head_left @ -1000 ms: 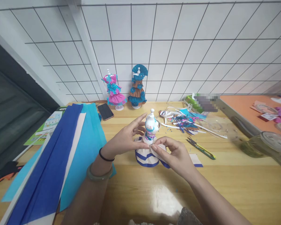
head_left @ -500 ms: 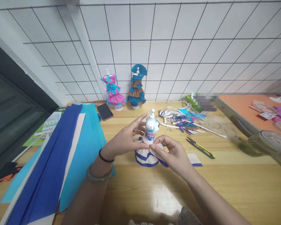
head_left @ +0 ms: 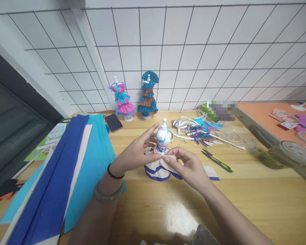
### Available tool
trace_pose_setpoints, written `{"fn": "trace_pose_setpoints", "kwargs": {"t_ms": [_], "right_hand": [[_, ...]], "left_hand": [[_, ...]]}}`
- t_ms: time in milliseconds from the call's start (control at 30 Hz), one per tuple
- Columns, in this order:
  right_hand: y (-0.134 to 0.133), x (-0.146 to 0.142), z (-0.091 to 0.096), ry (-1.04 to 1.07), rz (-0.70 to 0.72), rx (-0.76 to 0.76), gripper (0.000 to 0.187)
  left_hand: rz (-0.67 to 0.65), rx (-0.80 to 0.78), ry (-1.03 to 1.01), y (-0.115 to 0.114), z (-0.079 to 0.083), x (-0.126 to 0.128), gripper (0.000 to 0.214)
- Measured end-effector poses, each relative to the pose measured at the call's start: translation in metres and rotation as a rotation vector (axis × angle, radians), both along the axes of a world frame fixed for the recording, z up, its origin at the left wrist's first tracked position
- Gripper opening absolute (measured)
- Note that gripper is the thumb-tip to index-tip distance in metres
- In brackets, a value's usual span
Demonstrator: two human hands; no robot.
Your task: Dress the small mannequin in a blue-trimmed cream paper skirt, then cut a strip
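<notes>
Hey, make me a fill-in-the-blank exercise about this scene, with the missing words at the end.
1. The skirt around the white dress form has a pale ground with bands of ____.
2. The bangle is on the person's ____ arm.
3. Near the wall, the teal and brown form stands to the ____ of the pink and turquoise form.
4. Counting the one between the left hand and the right hand, ____ dress forms stand on the wooden table.

Missing words: blue; left; right; three.

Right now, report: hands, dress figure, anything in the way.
Left hand beside dress figure, thumb at its waist. Right hand pinching blue-edged white paper there. Dress figure upright. Yellow-handled snips right of both hands, not in the way.
</notes>
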State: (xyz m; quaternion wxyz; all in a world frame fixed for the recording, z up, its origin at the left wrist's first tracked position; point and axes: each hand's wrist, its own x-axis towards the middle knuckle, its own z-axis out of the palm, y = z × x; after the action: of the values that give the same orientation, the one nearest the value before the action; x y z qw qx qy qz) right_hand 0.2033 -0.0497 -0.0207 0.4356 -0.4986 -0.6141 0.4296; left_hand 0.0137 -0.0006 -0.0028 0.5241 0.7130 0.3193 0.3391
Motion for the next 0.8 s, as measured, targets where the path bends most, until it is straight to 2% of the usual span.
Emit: {"fn": "trace_pose_setpoints", "kwargs": {"t_ms": [500, 800], "right_hand": [[-0.005, 0.001, 0.010, -0.070, 0.032, 0.044, 0.019], [-0.008, 0.003, 0.013, -0.054, 0.175, 0.113, 0.015]], "left_hand": [[-0.015, 0.047, 0.005, -0.002, 0.004, -0.002, 0.086], [-0.066, 0.020, -0.052, -0.001, 0.001, -0.003, 0.089]]}}
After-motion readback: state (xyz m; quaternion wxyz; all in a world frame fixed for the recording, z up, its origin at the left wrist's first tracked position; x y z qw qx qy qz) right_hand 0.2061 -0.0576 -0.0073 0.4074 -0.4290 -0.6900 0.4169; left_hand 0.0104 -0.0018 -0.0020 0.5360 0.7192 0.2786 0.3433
